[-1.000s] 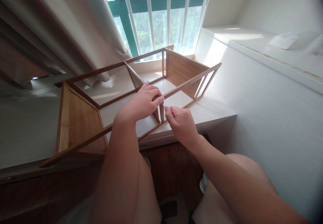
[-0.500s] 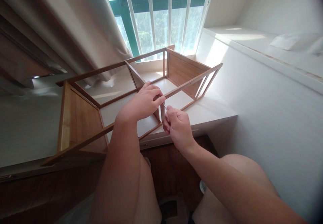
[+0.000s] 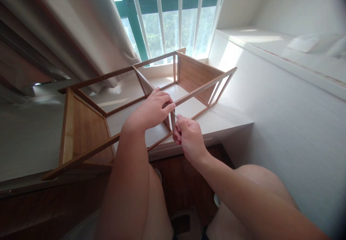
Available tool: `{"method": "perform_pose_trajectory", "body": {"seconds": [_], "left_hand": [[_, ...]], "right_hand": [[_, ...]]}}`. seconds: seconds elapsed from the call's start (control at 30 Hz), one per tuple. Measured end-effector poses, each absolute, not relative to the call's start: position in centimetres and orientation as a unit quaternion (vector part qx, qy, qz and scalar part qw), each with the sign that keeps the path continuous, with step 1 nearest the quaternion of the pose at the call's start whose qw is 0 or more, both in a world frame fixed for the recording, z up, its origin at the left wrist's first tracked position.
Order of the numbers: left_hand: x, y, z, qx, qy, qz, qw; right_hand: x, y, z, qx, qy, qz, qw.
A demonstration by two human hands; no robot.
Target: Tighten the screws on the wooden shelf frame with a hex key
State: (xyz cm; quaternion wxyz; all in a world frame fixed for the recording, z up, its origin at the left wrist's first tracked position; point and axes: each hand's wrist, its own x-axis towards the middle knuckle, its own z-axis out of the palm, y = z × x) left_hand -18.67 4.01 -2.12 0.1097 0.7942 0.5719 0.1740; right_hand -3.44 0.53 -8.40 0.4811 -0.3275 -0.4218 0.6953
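You won't find any writing, label, brand, number or sign to read here, neither on the wooden rack [image 3: 140, 99] nor on the white ledge [image 3: 224, 117] under it

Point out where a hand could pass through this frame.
Open bays: left of the middle divider, and between it and the far end panel. Crowded at the near rail's joint, where left hand and right hand meet.
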Motion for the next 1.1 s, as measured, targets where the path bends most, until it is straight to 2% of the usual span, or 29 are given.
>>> {"method": "perform_pose_trajectory", "body": {"seconds": [0.17,0.33,0.47,0.6,0.77,0.9,1.0,1.1], "left_hand": [[-18.7,4.1,-2.2,0.796,0.567,0.183,0.110],[-18.7,4.1,-2.2,0.798,0.565,0.180,0.107],[-18.7,4.0,-2.2,0.798,0.566,0.179,0.105],[-18.7,4.0,-2.1,0.797,0.567,0.175,0.110],[-18.6,4.1,-2.0,0.796,0.569,0.174,0.111],[-18.7,4.2,-2.2,0.802,0.563,0.173,0.101],[-18.8,4.2,-2.2,0.803,0.563,0.171,0.099],[-18.8,4.1,-2.3,0.802,0.563,0.172,0.102]], "right_hand": [[-1.9,1.7,-8.2,-0.409,-0.643,0.469,0.445],[-1.0,2.3,-7.4,-0.450,-0.797,0.210,0.343],[-0.8,2.2,-7.2,-0.467,-0.824,0.124,0.295],[-1.1,2.2,-7.7,-0.447,-0.796,0.227,0.339],[-2.1,1.4,-8.5,-0.389,-0.685,0.450,0.421],[-3.2,0.8,-8.4,-0.325,-0.510,0.654,0.455],[-3.5,0.7,-8.0,-0.297,-0.432,0.709,0.471],[-3.4,0.9,-7.7,-0.307,-0.432,0.699,0.480]]}}
